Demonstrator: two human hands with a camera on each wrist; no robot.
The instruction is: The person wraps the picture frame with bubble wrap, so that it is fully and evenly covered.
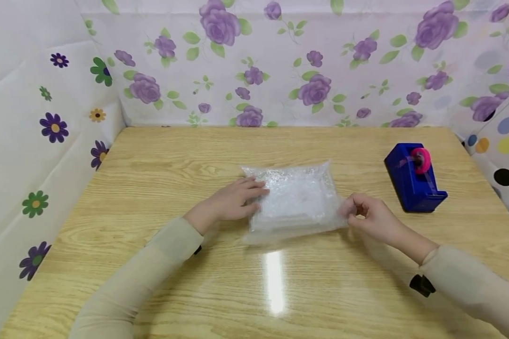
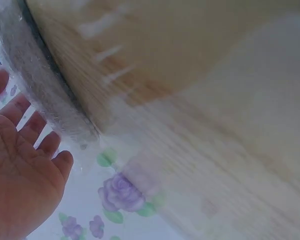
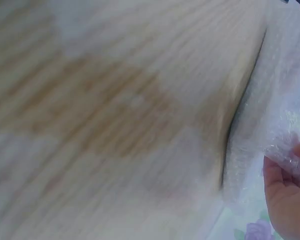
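Observation:
A flat package in clear bubble wrap (image 1: 294, 197) lies near the middle of the table, with loose film standing out at its corners. On its left edge rests my left hand (image 1: 237, 200), fingers spread and nearly straight; the left wrist view shows those fingers (image 2: 32, 125) against the wrapped side. My right hand (image 1: 371, 216) pinches the wrap's right corner between thumb and fingers. In the right wrist view, the pinched film (image 3: 285, 155) bunches at the right hand (image 3: 292, 200). What is inside the wrap is too blurred to tell.
A blue tape dispenser (image 1: 415, 181) with a pink-cored roll (image 1: 421, 160) stands right of the package. The wood-grain table (image 1: 174, 150) ends at a flowered cloth (image 1: 280, 61) behind, with another patterned cloth (image 1: 25, 141) along the left.

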